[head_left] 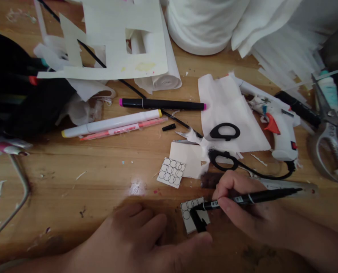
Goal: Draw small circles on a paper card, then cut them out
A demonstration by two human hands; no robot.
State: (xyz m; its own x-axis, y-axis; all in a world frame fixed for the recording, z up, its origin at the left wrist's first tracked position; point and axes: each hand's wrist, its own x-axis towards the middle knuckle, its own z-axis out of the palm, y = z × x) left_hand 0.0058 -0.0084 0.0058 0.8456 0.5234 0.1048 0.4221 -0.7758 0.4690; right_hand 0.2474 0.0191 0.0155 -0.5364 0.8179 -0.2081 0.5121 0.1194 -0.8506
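Right hand (252, 218) pinches a slim black pen (264, 195) at a small square card (186, 215) inked with thin round rings; the left hand (139, 235) lies curled beside it, any grip impossible to tell. Light, even pressure with one edge pinned should keep lines crisp on the flat, pale card against smooth, grained worktop (109, 170).

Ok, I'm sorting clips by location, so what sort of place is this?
Probably a craft worktable: a white plastic glue gun with a red trigger, black-handled scissors and a small white square card patterned with black circles lie on light brown wood.
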